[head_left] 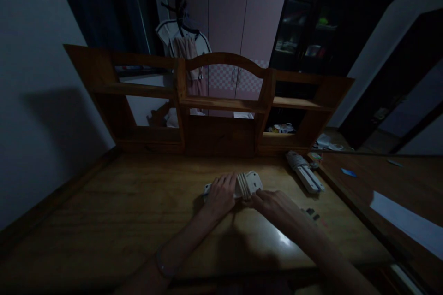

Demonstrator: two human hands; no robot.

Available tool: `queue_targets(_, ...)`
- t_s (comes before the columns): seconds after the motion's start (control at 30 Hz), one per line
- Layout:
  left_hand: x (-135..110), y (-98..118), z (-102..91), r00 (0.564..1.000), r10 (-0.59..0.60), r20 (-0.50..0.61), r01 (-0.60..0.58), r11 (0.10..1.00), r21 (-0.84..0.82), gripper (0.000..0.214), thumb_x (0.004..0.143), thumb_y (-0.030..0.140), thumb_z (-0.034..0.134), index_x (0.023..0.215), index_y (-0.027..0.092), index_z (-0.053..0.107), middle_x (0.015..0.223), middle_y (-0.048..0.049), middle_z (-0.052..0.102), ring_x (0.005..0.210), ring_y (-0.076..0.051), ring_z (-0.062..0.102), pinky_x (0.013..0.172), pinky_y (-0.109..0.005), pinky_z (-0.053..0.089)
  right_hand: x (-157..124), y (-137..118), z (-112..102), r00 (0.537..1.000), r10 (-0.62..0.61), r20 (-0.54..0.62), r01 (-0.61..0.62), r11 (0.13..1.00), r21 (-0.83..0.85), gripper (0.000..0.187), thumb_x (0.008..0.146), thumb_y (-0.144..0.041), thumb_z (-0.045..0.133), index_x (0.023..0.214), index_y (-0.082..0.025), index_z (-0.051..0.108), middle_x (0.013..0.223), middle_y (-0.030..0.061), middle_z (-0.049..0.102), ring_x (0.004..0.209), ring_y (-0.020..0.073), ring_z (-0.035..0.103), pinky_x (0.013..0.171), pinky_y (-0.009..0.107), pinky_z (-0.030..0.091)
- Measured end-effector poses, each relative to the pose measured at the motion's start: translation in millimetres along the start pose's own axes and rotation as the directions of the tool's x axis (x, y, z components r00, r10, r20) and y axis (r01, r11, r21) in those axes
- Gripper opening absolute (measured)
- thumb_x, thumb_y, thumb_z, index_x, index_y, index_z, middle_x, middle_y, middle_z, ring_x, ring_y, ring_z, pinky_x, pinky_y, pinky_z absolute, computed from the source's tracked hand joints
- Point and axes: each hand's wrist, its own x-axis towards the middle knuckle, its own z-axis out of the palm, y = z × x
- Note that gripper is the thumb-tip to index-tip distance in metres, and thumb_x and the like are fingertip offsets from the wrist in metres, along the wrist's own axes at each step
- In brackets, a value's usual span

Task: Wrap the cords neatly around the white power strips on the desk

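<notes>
A white power strip [249,181] with its cord wound around its middle lies on the wooden desk [114,212]. My left hand [221,193] is closed over the strip's left part, fingers curled on top. My right hand [266,200] touches the strip's near edge by the cord windings, fingers bent in a pinch; the dim light hides what they pinch.
A second white power strip [304,173] with wound cord lies to the right. Small dark bits [313,213] sit near the desk's right edge. A wooden shelf unit [221,101] stands at the back. A darker table [391,193] with white paper [408,223] adjoins right.
</notes>
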Motion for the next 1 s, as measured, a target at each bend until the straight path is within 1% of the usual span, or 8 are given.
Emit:
queue_targets(0.1, -1.3, 4.3, -2.3, 0.99, 0.137, 0.041, -0.136, 0.99, -0.037, 0.065, 0.076, 0.021, 0.058, 0.138, 0.014, 0.037, 0.125, -0.0095, 0.053, 0.109, -0.025, 0.049, 0.098, -0.036, 0.036, 6.0, 5.1, -27.7, 0.996, 0.07, 0.059, -0.071, 0.997, 0.015, 0.009, 0.089, -0.019, 0.058, 0.097, -0.017, 0.061, 0.088, 0.0049, 0.064, 0.071, 0.0186, 0.062, 0.056, 0.029, 0.03)
queue_targets(0.17, -2.4, 7.6, -4.6, 0.971, 0.229, 0.065, -0.224, 0.972, -0.077, 0.066, 0.076, 0.026, 0.06, 0.137, 0.017, 0.038, 0.119, -0.0081, 0.055, 0.106, -0.024, 0.05, 0.096, -0.036, 0.037, 10.4, 4.9, -41.8, 0.989, 0.103, 0.103, -0.103, 0.995, -0.009, 0.019, 0.085, -0.029, 0.064, 0.098, -0.015, 0.063, 0.086, 0.006, 0.065, 0.071, 0.0215, 0.063, 0.055, 0.03, 0.028)
queue_targets(0.3, -2.9, 11.6, -12.2, 0.93, 0.356, 0.089, -0.344, 0.931, -0.126, 0.059, 0.076, 0.039, 0.063, 0.129, 0.018, 0.044, 0.108, -0.0082, 0.056, 0.099, -0.026, 0.051, 0.089, -0.038, 0.041, 17.8, 5.4, -51.8, 0.987, 0.104, 0.123, -0.098, 0.994, -0.049, 0.022, 0.081, -0.03, 0.069, 0.094, -0.013, 0.066, 0.086, 0.0083, 0.067, 0.079, 0.0258, 0.065, 0.059, 0.031, 0.031)
queue_targets(0.47, -2.1, 14.3, -19.1, 0.903, 0.421, 0.087, -0.42, 0.907, -0.028, 0.046, 0.087, 0.039, 0.051, 0.13, 0.024, 0.043, 0.104, -0.007, 0.055, 0.095, -0.026, 0.05, 0.086, -0.042, 0.04, 26.9, 34.2, -48.8, 0.962, 0.067, 0.265, -0.102, 0.988, 0.117, 0.024, 0.071, -0.038, 0.076, 0.077, -0.015, 0.071, 0.074, 0.0069, 0.067, 0.068, 0.0209, 0.062, 0.054, 0.027, 0.031)
queue_targets(0.57, -2.3, 17.9, -19.6, 0.873, 0.477, 0.105, -0.479, 0.878, -0.003, 0.058, 0.087, 0.037, 0.051, 0.141, 0.027, 0.032, 0.108, -0.0065, 0.055, 0.096, -0.027, 0.05, 0.087, -0.044, 0.039, 29.8, 53.4, -54.3, 0.908, -0.032, 0.417, -0.122, 0.933, 0.338, 0.016, 0.07, -0.028, 0.075, 0.083, -0.018, 0.072, 0.073, 0.0028, 0.068, 0.06, 0.0137, 0.058, 0.05, 0.022, 0.032)
queue_targets(0.67, -2.2, 20.2, -20.0, 0.857, 0.503, 0.115, -0.504, 0.863, -0.017, 0.065, 0.088, 0.035, 0.05, 0.146, 0.026, 0.023, 0.11, -0.0062, 0.055, 0.097, -0.026, 0.05, 0.087, -0.043, 0.038, 30.6, 60.0, -66.3, 0.852, -0.089, 0.516, -0.134, 0.916, 0.379, 0.013, 0.072, -0.019, 0.07, 0.084, -0.016, 0.073, 0.072, 0.0027, 0.068, 0.058, 0.0111, 0.057, 0.05, 0.019, 0.034)
queue_targets(0.9, -2.0, 19.2, -20.5, 0.832, 0.542, 0.115, -0.545, 0.838, -0.003, 0.065, 0.091, 0.029, 0.045, 0.148, 0.017, 0.017, 0.11, -0.0065, 0.057, 0.094, -0.023, 0.05, 0.082, -0.04, 0.039, 31.9, 67.1, -89.6, 0.767, -0.26, 0.586, -0.051, 0.886, 0.46, 0.027, 0.07, -0.024, 0.068, 0.095, -0.014, 0.072, 0.078, 0.0039, 0.068, 0.065, 0.0117, 0.059, 0.054, 0.018, 0.039)
queue_targets(1.0, -1.7, 19.2, -16.5, 0.83, 0.545, 0.118, -0.549, 0.836, 0.005, 0.067, 0.09, 0.029, 0.047, 0.148, 0.013, 0.016, 0.11, -0.0071, 0.057, 0.094, -0.023, 0.05, 0.081, -0.039, 0.04, 28.8, 71.1, -98.4, 0.798, -0.243, 0.551, -0.069, 0.872, 0.485, 0.029, 0.068, -0.018, 0.066, 0.096, -0.015, 0.072, 0.083, 0.0028, 0.07, 0.071, 0.0124, 0.062, 0.058, 0.017, 0.041)
